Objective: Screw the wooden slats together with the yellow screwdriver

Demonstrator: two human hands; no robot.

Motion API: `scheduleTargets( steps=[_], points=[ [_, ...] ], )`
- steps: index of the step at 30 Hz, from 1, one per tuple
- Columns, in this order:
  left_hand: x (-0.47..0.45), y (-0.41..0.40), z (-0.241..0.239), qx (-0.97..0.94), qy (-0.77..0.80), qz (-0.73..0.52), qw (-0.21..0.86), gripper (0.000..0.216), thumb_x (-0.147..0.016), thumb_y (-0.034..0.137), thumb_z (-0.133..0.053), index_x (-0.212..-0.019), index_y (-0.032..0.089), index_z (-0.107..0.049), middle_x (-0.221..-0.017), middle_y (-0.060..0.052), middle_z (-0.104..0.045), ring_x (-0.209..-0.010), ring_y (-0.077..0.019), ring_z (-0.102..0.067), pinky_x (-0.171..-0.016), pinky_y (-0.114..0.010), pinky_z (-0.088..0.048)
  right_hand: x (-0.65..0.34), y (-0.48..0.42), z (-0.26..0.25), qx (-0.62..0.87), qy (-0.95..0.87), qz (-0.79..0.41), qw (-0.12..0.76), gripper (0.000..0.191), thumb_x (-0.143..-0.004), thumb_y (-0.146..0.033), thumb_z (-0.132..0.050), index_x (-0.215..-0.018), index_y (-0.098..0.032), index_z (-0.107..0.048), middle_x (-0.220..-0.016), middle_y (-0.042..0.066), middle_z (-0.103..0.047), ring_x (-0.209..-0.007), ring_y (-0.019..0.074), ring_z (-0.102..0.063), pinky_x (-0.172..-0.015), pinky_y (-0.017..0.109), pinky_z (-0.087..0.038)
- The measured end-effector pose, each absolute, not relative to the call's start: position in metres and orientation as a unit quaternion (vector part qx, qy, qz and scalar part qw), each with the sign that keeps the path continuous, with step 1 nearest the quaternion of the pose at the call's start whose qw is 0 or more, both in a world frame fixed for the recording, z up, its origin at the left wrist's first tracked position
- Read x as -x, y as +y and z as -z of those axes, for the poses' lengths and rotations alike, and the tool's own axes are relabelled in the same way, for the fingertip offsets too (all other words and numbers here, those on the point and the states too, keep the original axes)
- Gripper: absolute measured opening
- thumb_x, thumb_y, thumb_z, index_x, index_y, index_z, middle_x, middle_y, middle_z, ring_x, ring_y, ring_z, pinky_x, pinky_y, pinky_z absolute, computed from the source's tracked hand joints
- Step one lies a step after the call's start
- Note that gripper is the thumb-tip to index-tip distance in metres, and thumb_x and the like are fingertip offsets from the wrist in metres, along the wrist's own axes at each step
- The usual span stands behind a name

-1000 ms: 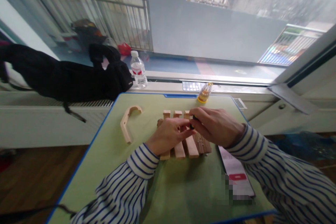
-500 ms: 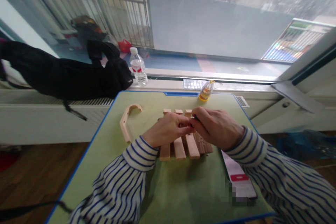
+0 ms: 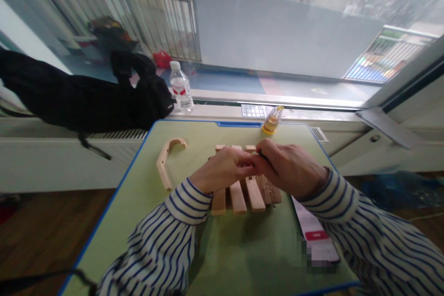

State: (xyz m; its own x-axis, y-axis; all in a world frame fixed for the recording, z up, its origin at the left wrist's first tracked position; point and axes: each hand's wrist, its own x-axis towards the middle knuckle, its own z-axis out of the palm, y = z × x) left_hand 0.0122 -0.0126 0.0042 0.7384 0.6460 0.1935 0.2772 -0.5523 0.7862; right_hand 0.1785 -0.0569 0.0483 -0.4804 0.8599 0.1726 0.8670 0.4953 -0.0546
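Three pale wooden slats [image 3: 238,198] lie side by side on the green table, with a darker ribbed wooden piece [image 3: 271,191] at their right. Over the slats, my left hand [image 3: 227,169] has its fingers drawn together, their tips meeting my right hand; anything pinched there is hidden. My right hand [image 3: 289,166] is closed, and a small dark object [image 3: 261,153] shows between its thumb and forefinger. What kind of object it is cannot be made out. Apart from both hands, a curved wooden piece [image 3: 163,162] with holes lies at the left.
At the table's far edge stands a small bottle of amber liquid [image 3: 273,120]. A phone-like flat item [image 3: 317,233] lies beneath my right forearm. On the sill are a water bottle [image 3: 181,88] and a black bag [image 3: 86,101]. The green tabletop [image 3: 236,254] has a blue rim.
My hands stay joined over the slats, with only a slight turn of the right hand and fingers. The whole view has shifted a little.
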Motion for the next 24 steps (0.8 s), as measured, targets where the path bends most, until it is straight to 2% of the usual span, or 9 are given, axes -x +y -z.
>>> scheduleTargets(
  steps=[7, 12, 17, 24],
  points=[
    [-0.011, -0.011, -0.006, -0.843, 0.272, -0.238, 0.4, 0.023, -0.08, 0.033, -0.053, -0.077, 0.015, -0.067, -0.06, 0.003, -0.053, -0.057, -0.0073, -0.045, -0.053, -0.019, -0.032, -0.188, -0.054, -0.07, 0.438, -0.897, 0.018, 0.065, 0.036, -0.088, -0.043, -0.032, -0.109, -0.016, -0.044, -0.093, 0.009, -0.061, -0.068, 0.0136, -0.053, -0.053, 0.026, -0.029],
    [-0.011, -0.009, -0.003, -0.843, 0.268, -0.235, 0.403, 0.021, -0.079, 0.033, -0.054, -0.078, 0.017, -0.067, -0.066, 0.002, -0.058, -0.061, -0.0086, -0.048, -0.056, -0.02, -0.034, -0.185, -0.051, -0.072, 0.423, -0.906, -0.001, 0.027, 0.035, -0.09, -0.039, -0.025, -0.105, -0.016, -0.048, -0.086, 0.007, -0.06, -0.066, 0.0122, -0.05, -0.054, 0.026, -0.029],
    [-0.011, -0.009, -0.003, -0.842, 0.281, -0.226, 0.401, 0.018, -0.078, 0.03, -0.056, -0.08, 0.016, -0.067, -0.073, 0.0, -0.063, -0.066, -0.0104, -0.052, -0.062, -0.021, -0.037, -0.185, -0.048, -0.067, 0.419, -0.907, -0.003, 0.035, 0.035, -0.09, -0.038, -0.025, -0.1, -0.015, -0.05, -0.081, 0.006, -0.058, -0.061, 0.0105, -0.045, -0.053, 0.026, -0.026],
    [-0.011, -0.007, -0.003, -0.846, 0.278, -0.214, 0.403, 0.02, -0.078, 0.031, -0.055, -0.082, 0.017, -0.069, -0.074, 0.0, -0.063, -0.066, -0.0108, -0.053, -0.061, -0.021, -0.037, -0.186, -0.046, -0.064, 0.428, -0.903, 0.001, 0.035, 0.033, -0.09, -0.038, -0.025, -0.094, -0.016, -0.049, -0.077, 0.004, -0.056, -0.058, 0.0102, -0.042, -0.05, 0.026, -0.023]
  ],
)
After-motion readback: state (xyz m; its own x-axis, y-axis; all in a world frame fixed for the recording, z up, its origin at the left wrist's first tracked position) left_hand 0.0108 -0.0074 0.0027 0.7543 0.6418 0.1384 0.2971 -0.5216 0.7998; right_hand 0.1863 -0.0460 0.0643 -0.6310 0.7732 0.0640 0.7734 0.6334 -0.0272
